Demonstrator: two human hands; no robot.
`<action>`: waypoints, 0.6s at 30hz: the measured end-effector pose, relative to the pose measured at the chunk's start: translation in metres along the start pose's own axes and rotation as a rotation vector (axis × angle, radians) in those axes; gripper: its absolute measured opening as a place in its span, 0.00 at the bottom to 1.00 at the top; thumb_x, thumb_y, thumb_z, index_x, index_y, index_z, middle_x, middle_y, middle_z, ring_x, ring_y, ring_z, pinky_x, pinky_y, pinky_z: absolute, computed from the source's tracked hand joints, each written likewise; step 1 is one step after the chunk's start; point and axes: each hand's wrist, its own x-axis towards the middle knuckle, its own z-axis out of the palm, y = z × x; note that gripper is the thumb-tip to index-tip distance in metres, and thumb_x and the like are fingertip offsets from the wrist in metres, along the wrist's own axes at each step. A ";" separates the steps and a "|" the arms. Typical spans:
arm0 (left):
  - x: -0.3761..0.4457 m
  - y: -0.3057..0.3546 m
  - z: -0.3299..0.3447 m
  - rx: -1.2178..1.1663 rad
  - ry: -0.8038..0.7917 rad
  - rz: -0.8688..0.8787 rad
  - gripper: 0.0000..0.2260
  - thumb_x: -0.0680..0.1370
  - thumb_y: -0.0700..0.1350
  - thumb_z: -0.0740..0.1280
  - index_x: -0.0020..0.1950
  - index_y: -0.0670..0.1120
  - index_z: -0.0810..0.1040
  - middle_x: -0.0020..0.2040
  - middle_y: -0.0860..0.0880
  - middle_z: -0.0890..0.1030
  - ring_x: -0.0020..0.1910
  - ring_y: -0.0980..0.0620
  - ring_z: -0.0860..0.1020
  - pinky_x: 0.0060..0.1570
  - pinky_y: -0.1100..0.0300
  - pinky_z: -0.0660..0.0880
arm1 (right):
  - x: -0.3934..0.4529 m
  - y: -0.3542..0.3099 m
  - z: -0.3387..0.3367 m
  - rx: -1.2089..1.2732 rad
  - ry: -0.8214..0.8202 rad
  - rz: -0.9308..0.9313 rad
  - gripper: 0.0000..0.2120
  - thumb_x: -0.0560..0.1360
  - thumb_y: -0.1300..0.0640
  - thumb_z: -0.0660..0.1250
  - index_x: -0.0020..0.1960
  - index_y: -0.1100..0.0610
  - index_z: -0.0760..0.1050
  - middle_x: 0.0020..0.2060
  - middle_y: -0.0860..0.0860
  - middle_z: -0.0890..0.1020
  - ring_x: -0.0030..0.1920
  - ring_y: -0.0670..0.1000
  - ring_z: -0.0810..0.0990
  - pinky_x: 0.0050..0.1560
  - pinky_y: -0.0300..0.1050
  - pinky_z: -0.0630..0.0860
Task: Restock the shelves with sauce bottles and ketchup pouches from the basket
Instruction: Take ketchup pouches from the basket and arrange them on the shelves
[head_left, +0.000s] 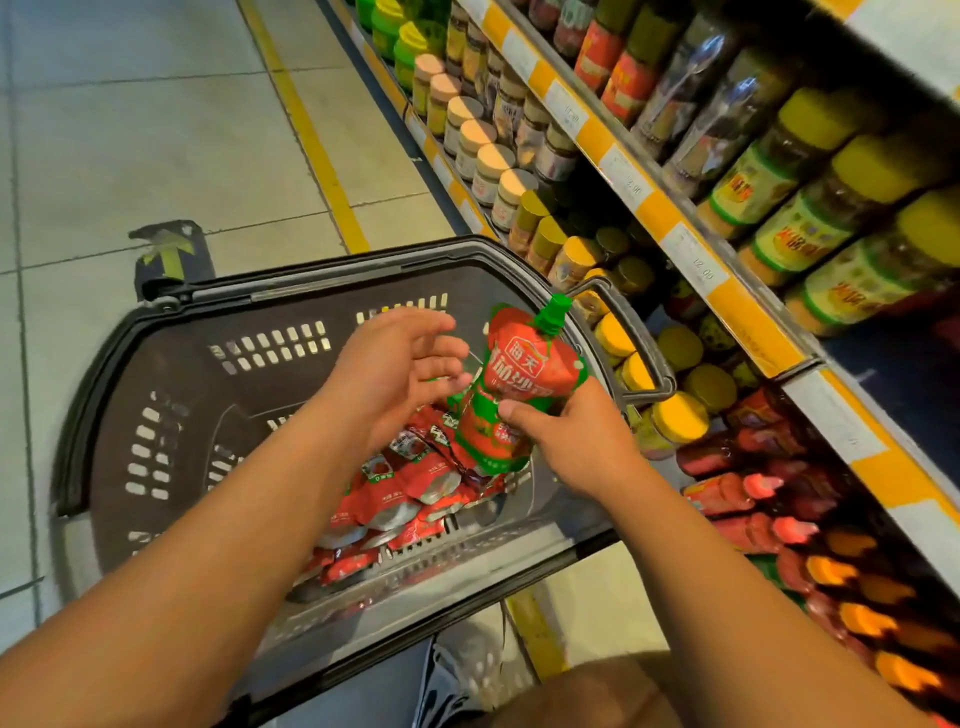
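Above the basket (156, 332) rim, the right grip (566, 441) pinches 1 ketchup pouch (511, 395); the left grip (400, 374) hovers spread, empty.

Right hand (574, 441) grips ketchup pouch (519, 384) above basket (171, 374).

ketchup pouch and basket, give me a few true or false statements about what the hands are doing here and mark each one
1. The right hand grips a ketchup pouch with a green cap. True.
2. The left hand holds a glass jar. False: it is open and holds nothing.
3. The basket is empty. False: red pouches lie piled in it.
4. The held pouch is above the basket, not on a shelf. True.
5. The basket stands on the tiled floor beside the shelves. True.
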 end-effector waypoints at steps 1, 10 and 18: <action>0.015 -0.012 -0.007 0.181 0.076 0.057 0.03 0.80 0.36 0.66 0.52 0.41 0.79 0.38 0.43 0.82 0.33 0.49 0.79 0.40 0.52 0.83 | -0.001 0.001 -0.004 0.037 0.021 0.014 0.07 0.74 0.56 0.78 0.47 0.46 0.82 0.46 0.46 0.88 0.49 0.45 0.86 0.55 0.52 0.83; 0.120 -0.137 -0.024 1.806 -0.262 0.473 0.19 0.73 0.43 0.69 0.64 0.51 0.77 0.60 0.47 0.79 0.62 0.42 0.78 0.56 0.45 0.80 | -0.005 0.008 -0.043 0.310 0.212 -0.022 0.06 0.76 0.63 0.76 0.48 0.54 0.81 0.35 0.42 0.85 0.33 0.39 0.81 0.37 0.36 0.76; 0.150 -0.152 -0.008 1.973 -0.271 0.531 0.07 0.75 0.43 0.69 0.52 0.51 0.82 0.48 0.49 0.83 0.48 0.44 0.83 0.46 0.49 0.81 | -0.011 0.014 -0.066 0.381 0.256 -0.003 0.07 0.76 0.64 0.75 0.52 0.55 0.83 0.45 0.48 0.88 0.43 0.45 0.86 0.41 0.38 0.80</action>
